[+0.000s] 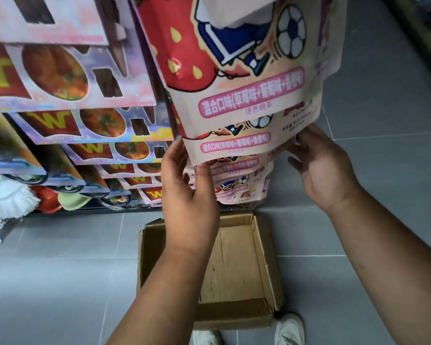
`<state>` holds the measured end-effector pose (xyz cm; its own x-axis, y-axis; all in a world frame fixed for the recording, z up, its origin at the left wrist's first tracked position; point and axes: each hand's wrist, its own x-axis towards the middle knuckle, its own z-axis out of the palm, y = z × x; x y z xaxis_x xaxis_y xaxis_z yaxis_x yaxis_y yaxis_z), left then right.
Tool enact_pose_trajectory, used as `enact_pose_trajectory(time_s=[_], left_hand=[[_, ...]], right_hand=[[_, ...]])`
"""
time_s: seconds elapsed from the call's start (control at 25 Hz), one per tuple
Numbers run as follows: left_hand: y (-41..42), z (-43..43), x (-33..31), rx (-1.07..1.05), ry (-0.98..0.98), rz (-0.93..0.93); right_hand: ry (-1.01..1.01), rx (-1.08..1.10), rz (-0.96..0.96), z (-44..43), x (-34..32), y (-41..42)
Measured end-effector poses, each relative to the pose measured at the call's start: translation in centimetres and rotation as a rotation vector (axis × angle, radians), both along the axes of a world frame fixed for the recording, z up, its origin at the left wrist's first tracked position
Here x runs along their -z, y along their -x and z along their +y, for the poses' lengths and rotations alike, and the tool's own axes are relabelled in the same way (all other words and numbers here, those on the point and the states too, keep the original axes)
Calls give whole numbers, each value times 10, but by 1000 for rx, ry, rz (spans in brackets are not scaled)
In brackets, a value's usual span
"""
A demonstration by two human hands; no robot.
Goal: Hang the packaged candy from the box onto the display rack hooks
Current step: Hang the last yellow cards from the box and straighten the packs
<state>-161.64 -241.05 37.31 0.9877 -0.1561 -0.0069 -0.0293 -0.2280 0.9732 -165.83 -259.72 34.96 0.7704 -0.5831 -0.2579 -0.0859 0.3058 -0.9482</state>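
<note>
Pink candy bags (237, 70) with a strawberry and a football print hang in a column on the rack, one below another. My left hand (187, 192) touches the lower left edge of the second bag (234, 145), fingers apart. At that bag's lower right corner, my right hand (324, 165) rests its fingertips with the palm open. Neither hand closes around a bag. The cardboard box (266, 245) stands on the floor below my hands, and its visible inside is bare. The hooks are hidden behind the bags.
Purple snack packs (67, 78) with a "W" logo hang in a column left of the candy. A white mop head (10, 197) and coloured bowls (72, 200) lie low at the left. Grey tiled floor (383, 120) surrounds the box. My white shoes (289, 329) stand beside it.
</note>
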Motion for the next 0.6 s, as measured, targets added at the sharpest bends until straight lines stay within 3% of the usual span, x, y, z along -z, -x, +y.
enact_pose_trajectory(time_s=[0.16,0.28,0.44,0.6], left_hand=[[17,6,-31,11,226,-10],[20,1,-61,56,409,-24],[20,-14,-101,200,241,-108],[9,-17,-112,90,94,-82]], right_hand=[[-83,119,-82,-2,-30,9],[-1,62,-213,-1,-58,15],[143,-19,-165,8,-82,15],[203,-40,-120,13,-86,22]])
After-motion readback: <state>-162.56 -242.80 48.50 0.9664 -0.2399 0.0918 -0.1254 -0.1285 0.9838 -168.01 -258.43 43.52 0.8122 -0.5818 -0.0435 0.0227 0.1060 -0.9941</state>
